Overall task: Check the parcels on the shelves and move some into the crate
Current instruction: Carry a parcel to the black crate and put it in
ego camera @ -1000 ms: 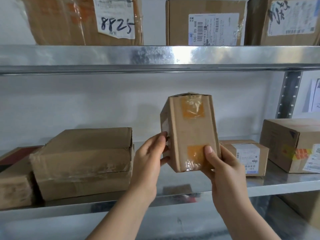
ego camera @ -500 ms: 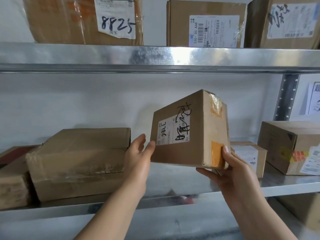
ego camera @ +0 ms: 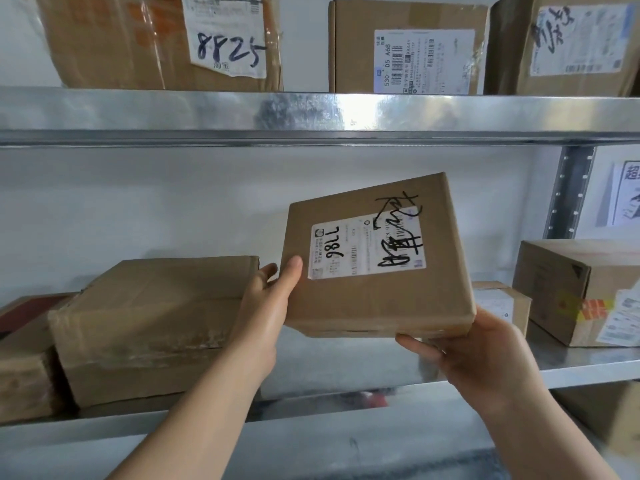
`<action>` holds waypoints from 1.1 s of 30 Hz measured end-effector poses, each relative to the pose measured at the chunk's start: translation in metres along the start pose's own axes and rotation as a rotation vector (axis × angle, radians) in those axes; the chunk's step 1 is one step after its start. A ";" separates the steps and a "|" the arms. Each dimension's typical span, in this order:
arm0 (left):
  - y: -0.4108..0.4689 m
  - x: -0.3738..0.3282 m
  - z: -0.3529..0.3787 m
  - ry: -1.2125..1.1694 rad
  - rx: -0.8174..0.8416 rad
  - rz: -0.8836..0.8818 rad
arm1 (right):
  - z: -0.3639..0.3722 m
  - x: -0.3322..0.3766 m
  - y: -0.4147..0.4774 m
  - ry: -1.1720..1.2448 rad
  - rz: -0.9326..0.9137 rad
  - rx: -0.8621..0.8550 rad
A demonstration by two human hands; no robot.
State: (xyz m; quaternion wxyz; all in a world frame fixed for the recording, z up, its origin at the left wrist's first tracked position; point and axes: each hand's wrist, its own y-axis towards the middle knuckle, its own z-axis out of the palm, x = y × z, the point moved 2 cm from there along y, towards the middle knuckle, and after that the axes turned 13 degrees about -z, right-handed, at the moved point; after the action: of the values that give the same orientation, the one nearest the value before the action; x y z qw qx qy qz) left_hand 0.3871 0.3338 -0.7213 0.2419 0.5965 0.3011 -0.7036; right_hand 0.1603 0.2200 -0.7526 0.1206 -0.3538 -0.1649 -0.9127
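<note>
cardboard parcel (ego camera: 377,299) is gripped by left hand (ego camera: 266,306) and right hand (ego camera: 485,355) over the shelf (ego camera: 588,370) edge, label (ego camera: 346,251) uncovered for reading.

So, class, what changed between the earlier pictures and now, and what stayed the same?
The held parcel was turned: its taped narrow side faced the camera, now its labelled face does. The left hand and right hand kept hold. The other parcels stayed put.
</note>
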 end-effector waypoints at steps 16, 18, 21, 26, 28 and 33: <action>0.015 -0.029 0.009 -0.196 0.185 -0.146 | 0.000 -0.024 0.018 0.086 0.144 -0.043; 0.024 -0.030 0.013 -0.237 0.101 -0.129 | 0.007 -0.028 0.016 0.096 0.153 -0.012; 0.032 -0.026 0.021 -0.289 0.002 -0.145 | 0.022 -0.037 0.013 0.006 0.152 0.075; 0.032 -0.030 0.036 -0.261 -0.119 -0.282 | 0.053 -0.043 0.028 -0.106 0.204 -0.015; 0.032 -0.035 0.037 -0.253 -0.171 -0.372 | 0.067 -0.038 0.032 -0.106 0.271 -0.076; 0.015 -0.056 0.035 -0.167 -0.218 -0.505 | 0.094 -0.013 0.032 -0.133 0.447 -0.223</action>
State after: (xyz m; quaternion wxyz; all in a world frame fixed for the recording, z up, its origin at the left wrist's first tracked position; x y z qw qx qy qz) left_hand 0.3827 0.2969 -0.6640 0.1455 0.4129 0.4930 -0.7519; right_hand 0.2374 0.2283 -0.6896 0.2685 -0.4520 0.0112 -0.8506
